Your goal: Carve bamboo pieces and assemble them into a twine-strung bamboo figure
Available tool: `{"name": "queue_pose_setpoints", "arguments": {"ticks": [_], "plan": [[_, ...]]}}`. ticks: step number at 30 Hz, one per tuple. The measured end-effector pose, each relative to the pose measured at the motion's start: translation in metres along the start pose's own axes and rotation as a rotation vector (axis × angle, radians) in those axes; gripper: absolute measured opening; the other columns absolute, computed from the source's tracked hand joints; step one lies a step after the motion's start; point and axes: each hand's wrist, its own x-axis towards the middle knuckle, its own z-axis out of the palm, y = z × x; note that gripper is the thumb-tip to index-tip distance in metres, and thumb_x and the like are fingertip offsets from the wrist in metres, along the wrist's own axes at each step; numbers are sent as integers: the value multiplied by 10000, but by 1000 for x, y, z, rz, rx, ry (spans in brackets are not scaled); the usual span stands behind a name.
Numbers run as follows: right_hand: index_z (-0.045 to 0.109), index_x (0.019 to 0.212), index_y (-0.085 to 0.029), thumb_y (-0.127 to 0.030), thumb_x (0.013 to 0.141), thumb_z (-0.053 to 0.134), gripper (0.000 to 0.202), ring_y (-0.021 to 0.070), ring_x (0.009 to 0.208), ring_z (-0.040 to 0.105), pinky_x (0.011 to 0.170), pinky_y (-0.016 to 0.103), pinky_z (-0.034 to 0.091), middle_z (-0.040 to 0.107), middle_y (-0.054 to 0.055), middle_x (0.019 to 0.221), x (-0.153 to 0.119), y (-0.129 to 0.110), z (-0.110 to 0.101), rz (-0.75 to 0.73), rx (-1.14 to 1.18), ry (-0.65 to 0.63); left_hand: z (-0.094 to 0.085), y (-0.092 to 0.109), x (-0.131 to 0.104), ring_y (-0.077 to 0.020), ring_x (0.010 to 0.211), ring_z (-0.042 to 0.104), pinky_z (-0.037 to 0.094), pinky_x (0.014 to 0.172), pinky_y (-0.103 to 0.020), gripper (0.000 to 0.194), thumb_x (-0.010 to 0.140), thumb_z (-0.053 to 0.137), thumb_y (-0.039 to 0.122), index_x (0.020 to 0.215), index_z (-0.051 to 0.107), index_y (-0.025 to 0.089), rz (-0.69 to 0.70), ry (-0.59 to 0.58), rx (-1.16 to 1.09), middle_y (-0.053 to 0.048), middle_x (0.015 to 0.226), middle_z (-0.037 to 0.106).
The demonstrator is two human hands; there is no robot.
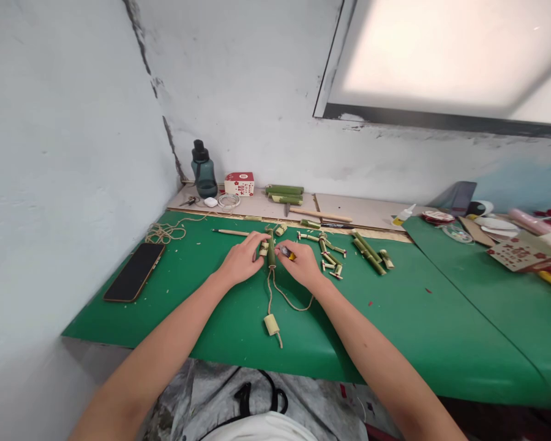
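Observation:
My left hand (244, 262) is closed with a short bamboo piece (263, 248) at its fingertips, left of a green bamboo tube (271, 254). In my right hand (302, 264), closed just right of that tube, is a small grey, yellow and black tool (286, 252); its exact kind is hidden by the fingers. Twine (284, 298) runs in two strands from the tube's near end. A pale bamboo bead (271, 324) is threaded on the left strand, near the front of the green table (197, 324).
Behind my hands lie a pencil (232, 232), a hammer (321, 214) and a jointed bamboo figure (327, 252). Bamboo sticks (368, 254) rest to the right. A phone (135, 272) and loose twine (165, 231) are leftward; a bottle (204, 171) stands by the wall.

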Motion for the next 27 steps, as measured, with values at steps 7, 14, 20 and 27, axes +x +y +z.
{"name": "queue_pose_setpoints", "arguments": {"ticks": [7, 14, 20, 27], "plan": [[706, 957, -211, -210, 889, 583, 140, 187, 756, 671, 690, 264, 428, 755, 37, 868, 0, -2, 2, 4, 0, -14, -2, -1, 1, -90, 612, 531, 414, 602, -254, 498, 853, 608, 164, 1330, 518, 273, -26, 78, -56, -18, 1173, 610], [703, 939, -209, -221, 890, 575, 138, 192, 767, 674, 700, 272, 436, 758, 45, 881, 1, -4, 0, 12, -11, -16, -1, -1, 1, -104, 596, 513, 383, 593, -251, 551, 867, 675, 280, 1385, 488, 269, -77, 67, -42, -8, 1017, 621], [704, 944, -207, -216, 882, 577, 141, 186, 755, 665, 691, 269, 432, 755, 41, 873, 1, -3, 1, -4, -24, -14, 0, -3, 1, -88, 581, 539, 407, 627, -249, 615, 779, 607, 145, 1363, 470, 280, -108, 58, -86, -6, 1116, 653], [705, 942, -207, -209, 877, 570, 149, 185, 768, 669, 704, 265, 438, 754, 40, 871, 1, -4, 1, 5, -14, -21, -1, -1, 1, -88, 563, 498, 375, 592, -246, 587, 748, 607, 163, 1308, 468, 273, -126, 57, -89, 0, 1118, 650]]}}
